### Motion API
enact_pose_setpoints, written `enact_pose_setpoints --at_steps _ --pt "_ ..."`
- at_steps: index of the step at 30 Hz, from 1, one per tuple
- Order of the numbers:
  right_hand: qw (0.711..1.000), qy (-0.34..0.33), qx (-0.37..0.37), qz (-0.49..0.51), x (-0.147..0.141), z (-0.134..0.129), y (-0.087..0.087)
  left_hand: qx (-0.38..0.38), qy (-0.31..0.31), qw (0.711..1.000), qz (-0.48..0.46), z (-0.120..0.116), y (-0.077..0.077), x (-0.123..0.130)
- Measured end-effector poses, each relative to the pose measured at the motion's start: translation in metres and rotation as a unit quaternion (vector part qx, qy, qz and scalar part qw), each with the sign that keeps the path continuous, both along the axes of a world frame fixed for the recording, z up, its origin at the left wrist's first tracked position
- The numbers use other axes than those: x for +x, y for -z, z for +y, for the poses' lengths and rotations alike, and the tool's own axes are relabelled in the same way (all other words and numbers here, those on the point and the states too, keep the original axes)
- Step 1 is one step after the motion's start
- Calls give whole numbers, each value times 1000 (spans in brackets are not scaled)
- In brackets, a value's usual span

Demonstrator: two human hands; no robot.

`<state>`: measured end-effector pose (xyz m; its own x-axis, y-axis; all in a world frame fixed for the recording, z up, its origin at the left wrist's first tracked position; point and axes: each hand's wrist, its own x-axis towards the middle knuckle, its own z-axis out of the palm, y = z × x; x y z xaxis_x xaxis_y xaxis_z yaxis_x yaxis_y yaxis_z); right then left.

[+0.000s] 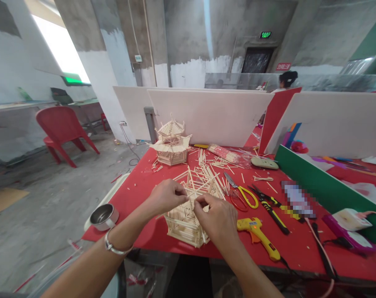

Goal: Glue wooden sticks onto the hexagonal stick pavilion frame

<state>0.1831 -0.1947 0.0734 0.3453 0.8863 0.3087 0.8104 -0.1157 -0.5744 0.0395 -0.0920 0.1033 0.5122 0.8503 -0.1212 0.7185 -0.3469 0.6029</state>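
A half-open model made of thin wooden sticks [188, 232] stands at the front edge of the red table, its upper beams crossing in a lattice. Over its top, my left hand [168, 198] comes in from the left with thumb and fingers pinched together. My right hand [218, 217] pinches from the right, its fingertips close to the left ones. Thin sticks lie right at both fingertips; what each pinch holds is too small to make out. Behind stands a two-tiered stick pagoda [172, 145] with a pointed roof.
Loose sticks [217, 161] litter the red table [138, 194]. To the right lie yellow-handled scissors [249, 198], pliers [273, 215], a yellow glue gun [259, 238] and a power strip [346, 236]. A metal cup [104, 217] sits left. White partitions [206, 116] and a green board [318, 190] border the table.
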Motion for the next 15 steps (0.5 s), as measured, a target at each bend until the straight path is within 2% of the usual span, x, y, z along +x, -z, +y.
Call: enact_pose_setpoints --at_steps 15 --pt "1000 -1 8 -5 1 0 1 2 8 1000 -14 1 1 0"
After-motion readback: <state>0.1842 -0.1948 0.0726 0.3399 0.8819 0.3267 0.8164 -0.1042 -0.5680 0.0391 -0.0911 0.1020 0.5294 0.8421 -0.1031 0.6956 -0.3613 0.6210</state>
